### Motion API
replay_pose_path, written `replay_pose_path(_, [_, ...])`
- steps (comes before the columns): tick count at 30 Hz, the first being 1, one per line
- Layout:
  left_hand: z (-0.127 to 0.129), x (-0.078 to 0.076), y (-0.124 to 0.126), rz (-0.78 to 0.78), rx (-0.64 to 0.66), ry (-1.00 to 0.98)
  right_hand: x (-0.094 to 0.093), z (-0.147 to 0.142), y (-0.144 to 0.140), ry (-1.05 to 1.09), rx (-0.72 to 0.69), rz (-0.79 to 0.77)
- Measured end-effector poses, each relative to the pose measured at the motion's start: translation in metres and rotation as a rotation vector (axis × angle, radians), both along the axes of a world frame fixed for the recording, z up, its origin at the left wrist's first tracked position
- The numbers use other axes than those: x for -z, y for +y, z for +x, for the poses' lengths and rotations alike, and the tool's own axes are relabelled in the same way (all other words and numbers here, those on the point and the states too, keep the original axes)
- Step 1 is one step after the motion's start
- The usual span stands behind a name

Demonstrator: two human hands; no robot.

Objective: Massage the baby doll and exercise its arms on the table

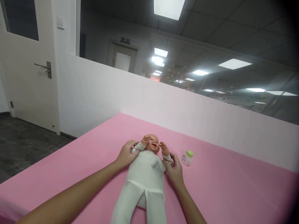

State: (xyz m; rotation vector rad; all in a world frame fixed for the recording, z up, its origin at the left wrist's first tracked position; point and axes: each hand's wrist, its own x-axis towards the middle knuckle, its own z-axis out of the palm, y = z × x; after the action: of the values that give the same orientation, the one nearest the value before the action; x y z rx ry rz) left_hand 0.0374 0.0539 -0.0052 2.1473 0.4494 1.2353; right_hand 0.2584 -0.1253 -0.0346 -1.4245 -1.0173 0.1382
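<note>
A baby doll (147,171) in a white top and white trousers lies on its back on a pink surface (91,158), head at the far end. Both of its arms are raised beside its head. My left hand (128,153) is closed around the doll's sleeved arm on the left, its fingertips partly hidden behind the sleeve. On the other side my right hand (175,171) grips the opposite sleeve near the elbow, thumb toward the doll's body. A small clear jar with a green lid (187,157) stands just right of my right hand.
A white wall (163,105) with a window above it borders the far edge of the pink surface. To the left are a closed door (28,74) with a metal handle (48,69) and a dark floor (21,140).
</note>
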Motion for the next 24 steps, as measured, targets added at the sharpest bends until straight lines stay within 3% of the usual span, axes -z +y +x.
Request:
replay_pose_path(6, [0.0,-0.002,-0.002,-0.008,0.011,-0.009,-0.003,0.0,-0.001,-0.026,-0.018,0.071])
replay_pose_path(13, [0.001,-0.003,-0.003,0.036,0.028,-0.015,-0.01,-0.003,-0.002,-0.307,-0.092,0.049])
replay_pose_path(24, [0.002,-0.001,-0.002,-0.011,0.01,-0.012,-0.015,-0.01,-0.006,-0.184,-0.031,0.001])
